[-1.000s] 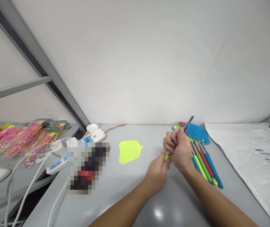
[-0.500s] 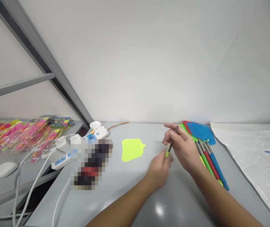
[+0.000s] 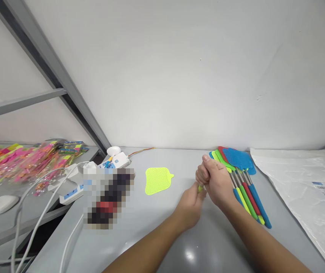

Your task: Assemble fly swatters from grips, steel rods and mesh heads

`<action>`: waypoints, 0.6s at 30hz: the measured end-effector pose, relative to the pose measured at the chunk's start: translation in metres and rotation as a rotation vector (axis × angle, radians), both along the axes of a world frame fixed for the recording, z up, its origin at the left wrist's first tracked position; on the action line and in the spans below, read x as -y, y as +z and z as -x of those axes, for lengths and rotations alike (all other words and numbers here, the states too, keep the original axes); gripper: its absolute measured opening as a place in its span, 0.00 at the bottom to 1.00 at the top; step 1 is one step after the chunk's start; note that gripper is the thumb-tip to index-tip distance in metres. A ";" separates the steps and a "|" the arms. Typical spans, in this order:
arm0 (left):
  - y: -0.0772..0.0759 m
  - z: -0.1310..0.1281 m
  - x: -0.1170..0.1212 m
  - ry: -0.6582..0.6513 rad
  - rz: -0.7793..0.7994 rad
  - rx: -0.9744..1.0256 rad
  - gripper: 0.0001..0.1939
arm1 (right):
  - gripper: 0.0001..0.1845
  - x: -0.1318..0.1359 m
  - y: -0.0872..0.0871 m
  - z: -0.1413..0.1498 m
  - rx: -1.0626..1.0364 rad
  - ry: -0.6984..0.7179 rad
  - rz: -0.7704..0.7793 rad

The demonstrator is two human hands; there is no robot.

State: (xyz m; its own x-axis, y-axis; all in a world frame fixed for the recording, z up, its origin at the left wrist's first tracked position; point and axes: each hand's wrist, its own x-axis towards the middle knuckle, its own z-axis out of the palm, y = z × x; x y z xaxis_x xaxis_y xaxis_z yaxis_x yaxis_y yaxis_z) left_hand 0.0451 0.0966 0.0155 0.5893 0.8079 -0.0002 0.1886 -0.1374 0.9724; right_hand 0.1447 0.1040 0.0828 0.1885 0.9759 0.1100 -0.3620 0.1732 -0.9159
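Observation:
My right hand point(image 3: 215, 180) is closed in a fist around the metal shaft of a fly-swatter handle, which is hidden inside the fingers. My left hand point(image 3: 192, 201) pinches the yellow-green grip end point(image 3: 200, 187) of that same handle just below the fist. A loose yellow-green swatter head point(image 3: 157, 180) lies flat on the grey table to the left of both hands. Right of my right hand lies a bundle of finished fly swatters point(image 3: 243, 178) with blue, green and red handles.
A white plastic bag point(image 3: 302, 185) covers the table's right side. At the left are a blurred dark object point(image 3: 108, 199), white power strips point(image 3: 71, 189) with cables, a white mouse point(image 3: 0, 204) and a heap of pink packets point(image 3: 22, 161). A grey slanted beam point(image 3: 51, 72) rises at the wall.
The metal shaft stuck out above my right fist, then lay between loosened fingers; now the fist has closed over it and the shaft no longer shows. The left hand stays at the grip end.

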 end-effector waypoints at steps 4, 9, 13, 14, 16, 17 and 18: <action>0.003 0.000 0.001 -0.008 -0.005 0.004 0.19 | 0.27 0.000 -0.008 0.002 0.012 -0.022 -0.042; 0.001 0.001 0.001 -0.006 0.003 0.033 0.19 | 0.26 0.001 -0.016 0.005 0.019 -0.025 -0.054; 0.001 0.001 0.001 -0.024 -0.018 0.084 0.17 | 0.26 0.002 -0.023 0.004 0.029 -0.023 -0.059; 0.001 0.001 0.001 -0.030 -0.023 0.096 0.17 | 0.25 0.002 -0.024 0.003 0.029 -0.023 -0.060; 0.001 0.001 0.001 -0.040 -0.025 0.114 0.17 | 0.25 0.003 -0.028 0.002 0.032 -0.017 -0.059; 0.001 0.001 0.001 -0.043 -0.027 0.123 0.17 | 0.25 0.003 -0.029 0.002 0.037 -0.012 -0.057; 0.001 0.001 0.001 -0.044 -0.030 0.132 0.17 | 0.25 0.003 -0.030 0.002 0.045 -0.006 -0.054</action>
State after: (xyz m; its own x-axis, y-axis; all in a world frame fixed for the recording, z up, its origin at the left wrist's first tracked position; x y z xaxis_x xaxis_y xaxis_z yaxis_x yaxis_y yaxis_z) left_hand 0.0442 0.0954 0.0165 0.6175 0.7798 0.1033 0.0526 -0.1719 0.9837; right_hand 0.1431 0.1012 0.0529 0.1882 0.9672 0.1706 -0.3192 0.2245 -0.9207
